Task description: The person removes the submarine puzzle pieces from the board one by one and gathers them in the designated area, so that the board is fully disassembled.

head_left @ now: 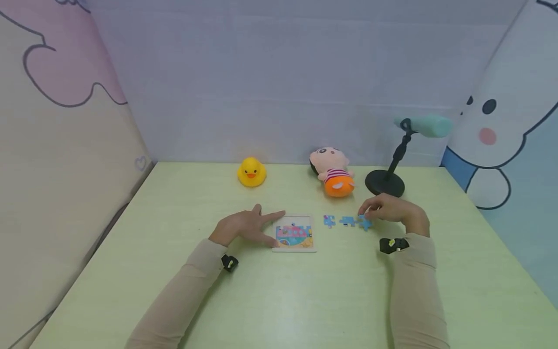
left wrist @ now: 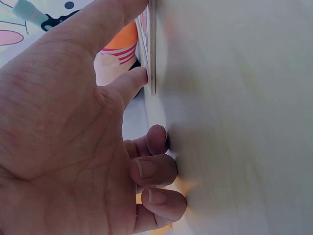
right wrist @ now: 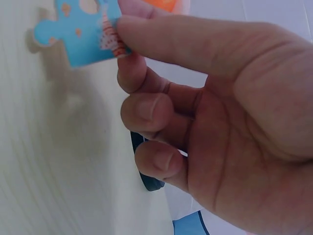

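A square puzzle tray (head_left: 294, 250) lies on the table, its lower part filled with pink, teal and sandy pieces and its top strip bare. My left hand (head_left: 249, 226) rests at the tray's left side, thumb and forefinger spread along its corners; in the left wrist view the other fingertips (left wrist: 166, 204) touch the tabletop. Between thumb and fingers my right hand (head_left: 391, 211) pinches a blue puzzle piece (right wrist: 80, 36), lifted slightly off the table. Two more blue pieces, a left one (head_left: 329, 221) and a middle one (head_left: 347, 221), lie between the tray and that hand.
Along the back stand a yellow rubber duck (head_left: 251, 172), a plush doll (head_left: 333, 173) in orange shorts, and a black stand (head_left: 385, 182) holding a mint-green cylinder (head_left: 429, 126). The pale table (head_left: 279, 300) meets a wall behind, with cartoon-printed panels at both sides.
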A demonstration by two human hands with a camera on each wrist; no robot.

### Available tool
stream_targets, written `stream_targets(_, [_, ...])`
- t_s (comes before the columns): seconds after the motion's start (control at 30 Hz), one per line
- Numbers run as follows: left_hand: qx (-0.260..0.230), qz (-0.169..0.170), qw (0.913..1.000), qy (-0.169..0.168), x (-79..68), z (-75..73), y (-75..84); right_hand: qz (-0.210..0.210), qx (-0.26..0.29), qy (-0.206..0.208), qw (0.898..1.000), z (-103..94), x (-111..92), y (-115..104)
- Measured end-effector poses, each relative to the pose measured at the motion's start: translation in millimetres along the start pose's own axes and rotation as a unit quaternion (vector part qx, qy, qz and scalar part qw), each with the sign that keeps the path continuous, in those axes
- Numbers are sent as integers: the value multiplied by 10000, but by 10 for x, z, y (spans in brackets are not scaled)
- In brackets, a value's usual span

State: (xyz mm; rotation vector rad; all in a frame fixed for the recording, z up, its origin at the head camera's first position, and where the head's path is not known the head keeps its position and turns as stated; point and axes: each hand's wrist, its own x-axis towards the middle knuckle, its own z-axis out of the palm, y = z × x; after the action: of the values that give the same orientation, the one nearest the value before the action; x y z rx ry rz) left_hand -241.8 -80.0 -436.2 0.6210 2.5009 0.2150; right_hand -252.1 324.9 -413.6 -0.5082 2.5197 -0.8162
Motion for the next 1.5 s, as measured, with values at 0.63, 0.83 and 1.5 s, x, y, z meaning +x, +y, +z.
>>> stream_targets(0.63, [-1, -32, 10000, -61, 65, -35, -9, 546, -261, 30, 9982, 5, 10, 18])
stream_targets(0.83, [1, -57, 10000, -79, 64, -43, 0, 506, -314, 60, 9982, -3, 14, 50])
stream_targets(1.5, [70, 14, 9999, -95, 30, -43, -16, 700, -408, 174, 9966, 30, 63, -88])
